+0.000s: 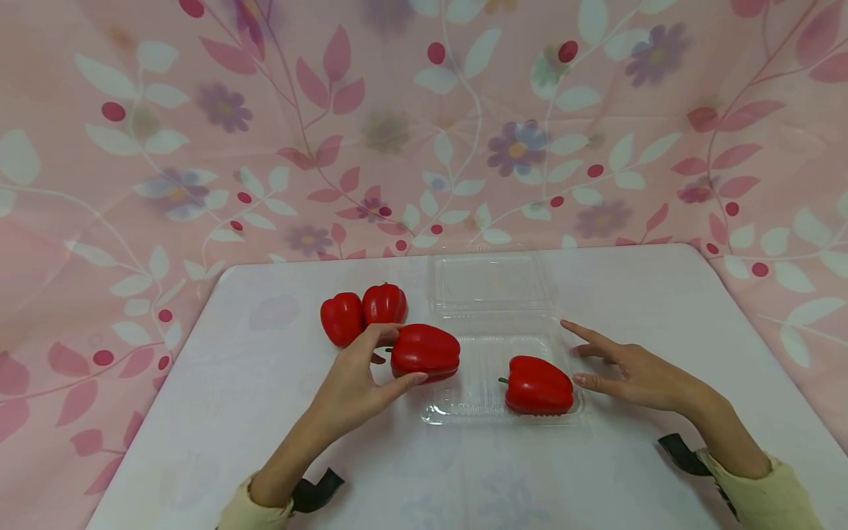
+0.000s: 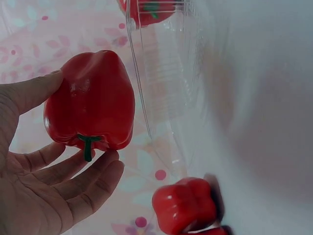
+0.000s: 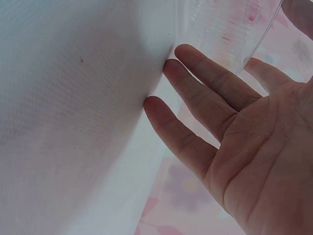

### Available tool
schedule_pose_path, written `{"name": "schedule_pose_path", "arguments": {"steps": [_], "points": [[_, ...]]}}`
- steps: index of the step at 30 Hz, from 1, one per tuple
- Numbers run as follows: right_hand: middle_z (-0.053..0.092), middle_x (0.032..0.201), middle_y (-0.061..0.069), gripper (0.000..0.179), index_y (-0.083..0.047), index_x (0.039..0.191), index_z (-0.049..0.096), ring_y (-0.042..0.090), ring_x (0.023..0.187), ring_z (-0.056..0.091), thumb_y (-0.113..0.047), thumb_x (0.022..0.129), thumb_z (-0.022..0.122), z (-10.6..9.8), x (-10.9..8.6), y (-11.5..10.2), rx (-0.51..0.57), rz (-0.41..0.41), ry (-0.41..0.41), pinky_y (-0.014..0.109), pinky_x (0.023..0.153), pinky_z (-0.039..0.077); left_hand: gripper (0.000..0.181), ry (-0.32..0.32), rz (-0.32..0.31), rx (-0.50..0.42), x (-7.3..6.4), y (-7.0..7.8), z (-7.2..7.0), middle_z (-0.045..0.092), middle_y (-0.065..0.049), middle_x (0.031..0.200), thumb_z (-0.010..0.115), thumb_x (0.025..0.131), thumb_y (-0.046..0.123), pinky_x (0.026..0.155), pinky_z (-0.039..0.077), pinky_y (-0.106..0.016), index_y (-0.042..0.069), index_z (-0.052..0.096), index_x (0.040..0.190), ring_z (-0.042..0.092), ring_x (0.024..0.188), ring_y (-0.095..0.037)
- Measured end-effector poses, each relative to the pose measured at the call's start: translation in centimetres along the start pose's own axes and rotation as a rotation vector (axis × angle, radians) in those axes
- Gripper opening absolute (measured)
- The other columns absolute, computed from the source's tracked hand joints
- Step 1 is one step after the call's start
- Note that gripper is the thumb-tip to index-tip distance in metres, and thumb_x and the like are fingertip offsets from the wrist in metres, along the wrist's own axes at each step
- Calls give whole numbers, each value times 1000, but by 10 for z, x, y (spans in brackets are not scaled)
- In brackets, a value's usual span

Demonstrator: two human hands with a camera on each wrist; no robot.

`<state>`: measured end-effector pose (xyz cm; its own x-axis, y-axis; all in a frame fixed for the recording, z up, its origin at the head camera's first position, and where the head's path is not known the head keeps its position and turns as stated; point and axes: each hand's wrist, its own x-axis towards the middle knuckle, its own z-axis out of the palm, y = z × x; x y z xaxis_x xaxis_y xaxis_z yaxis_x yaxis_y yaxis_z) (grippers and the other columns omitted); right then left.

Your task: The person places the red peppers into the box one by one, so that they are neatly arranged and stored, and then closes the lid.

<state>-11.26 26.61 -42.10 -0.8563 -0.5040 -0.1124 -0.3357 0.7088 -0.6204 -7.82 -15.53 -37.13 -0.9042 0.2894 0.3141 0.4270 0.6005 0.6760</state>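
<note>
My left hand [image 1: 358, 379] grips a red bell pepper [image 1: 425, 352] with a green stem, thumb on one side and fingers on the other. In the left wrist view this bell pepper [image 2: 93, 100] is held up beside the clear plastic container [image 2: 164, 83]. The container [image 1: 477, 412] lies with its lid folded back, and a second red bell pepper [image 1: 538, 386] sits in its right part. At the container's right edge is my right hand [image 1: 636, 375], fingers spread and holding nothing. The right wrist view shows its fingertips [image 3: 157, 108] down at the white tabletop.
Two more red bell peppers, one on the left [image 1: 342, 319] and one on the right [image 1: 384, 303], stand side by side behind my left hand. The clear lid [image 1: 490, 283] lies toward the table's back edge, where a pink floral cloth [image 1: 397, 147] hangs.
</note>
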Motion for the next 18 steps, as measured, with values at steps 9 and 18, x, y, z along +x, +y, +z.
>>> {"name": "schedule_pose_path", "arguments": {"steps": [9, 18], "points": [[61, 131, 8, 81, -33, 157, 23, 39, 119, 56, -45, 90, 67, 0, 0, 0, -6, -3, 1, 72, 86, 44, 67, -40, 31, 32, 4, 9, 15, 63, 3, 117, 88, 73, 31, 80, 57, -33, 11, 55, 128, 59, 107, -11], [61, 131, 9, 81, -34, 157, 22, 40, 119, 56, -45, 90, 67, 0, 0, 0, 2, 2, -5, 72, 85, 44, 69, -70, 73, 68, 7, 14, 28, 62, 2, 117, 88, 74, 32, 82, 56, -31, 12, 53, 130, 59, 106, -9]]}}
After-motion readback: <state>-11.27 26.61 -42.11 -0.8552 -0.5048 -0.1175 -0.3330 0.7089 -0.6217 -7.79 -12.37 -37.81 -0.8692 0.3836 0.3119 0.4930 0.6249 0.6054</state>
